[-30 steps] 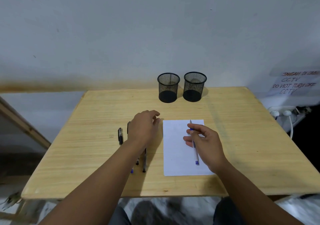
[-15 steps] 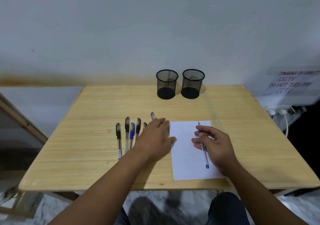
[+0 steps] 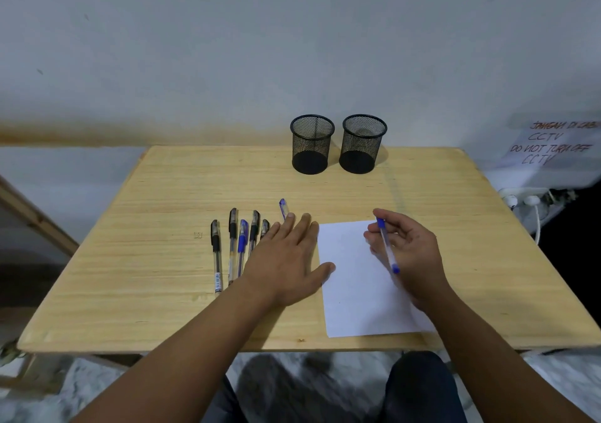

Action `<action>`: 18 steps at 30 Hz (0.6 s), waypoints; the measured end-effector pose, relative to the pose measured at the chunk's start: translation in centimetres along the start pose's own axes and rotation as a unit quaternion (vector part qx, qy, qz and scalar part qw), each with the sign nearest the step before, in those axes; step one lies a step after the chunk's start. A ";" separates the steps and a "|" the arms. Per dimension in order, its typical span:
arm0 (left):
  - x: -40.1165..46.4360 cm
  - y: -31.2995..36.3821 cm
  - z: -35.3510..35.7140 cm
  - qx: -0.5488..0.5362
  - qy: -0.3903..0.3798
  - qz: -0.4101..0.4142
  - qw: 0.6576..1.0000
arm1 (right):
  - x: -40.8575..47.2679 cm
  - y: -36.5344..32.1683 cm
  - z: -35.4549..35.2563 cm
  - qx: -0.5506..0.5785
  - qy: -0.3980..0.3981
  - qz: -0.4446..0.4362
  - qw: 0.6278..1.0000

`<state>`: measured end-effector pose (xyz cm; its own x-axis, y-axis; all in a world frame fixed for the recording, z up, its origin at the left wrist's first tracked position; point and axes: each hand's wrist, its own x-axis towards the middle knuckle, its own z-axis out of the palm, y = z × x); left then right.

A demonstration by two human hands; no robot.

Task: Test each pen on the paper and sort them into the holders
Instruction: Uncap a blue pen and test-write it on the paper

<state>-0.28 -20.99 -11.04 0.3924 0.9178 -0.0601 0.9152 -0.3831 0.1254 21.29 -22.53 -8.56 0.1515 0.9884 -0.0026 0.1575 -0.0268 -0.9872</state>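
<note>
A white sheet of paper (image 3: pixel 357 279) lies on the wooden table (image 3: pixel 156 260). My right hand (image 3: pixel 409 253) pinches a clear pen with blue ends (image 3: pixel 387 247) just above the sheet. My left hand (image 3: pixel 286 260) lies flat with straight fingers on the table, its thumb on the sheet's left edge. It partly covers a row of several black and blue pens (image 3: pixel 232 247). A blue pen cap end (image 3: pixel 283 207) sticks out past my fingertips. Two black mesh holders stand at the back, the left holder (image 3: pixel 311 144) and the right holder (image 3: pixel 362 143); nothing shows above their rims.
A white wall rises behind the table. At the right sit a handwritten CCTV notice (image 3: pixel 549 146) and white plugs with cables (image 3: pixel 523 201). A wooden frame (image 3: pixel 35 224) leans at the left. My knees show below the table's front edge.
My left hand slid right and flattened beside the paper, uncovering the row of pens. My right hand lifted the pen and turned it more upright over the sheet.
</note>
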 end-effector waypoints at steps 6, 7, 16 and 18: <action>0.0 0.0 0.3 0.007 -0.001 -0.004 1.000 | 1.5 -0.2 3.1 0.045 0.033 -0.005 0.998; 0.0 0.0 0.3 0.008 0.000 -0.006 1.000 | 1.7 -0.2 3.7 0.044 0.030 -0.007 0.999; 0.0 0.1 0.6 0.009 0.009 -0.004 1.000 | 3.6 1.1 5.8 -0.145 0.028 -0.104 0.984; 0.1 0.1 0.7 0.014 0.008 -0.002 1.000 | 3.8 1.1 5.9 -0.192 0.033 -0.104 0.975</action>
<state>-0.11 -21.04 -11.75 0.3882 0.9205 -0.0449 0.9188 -0.3828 0.0965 16.32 -17.91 -10.58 0.1388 0.9669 0.2140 0.5439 0.1061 -0.8324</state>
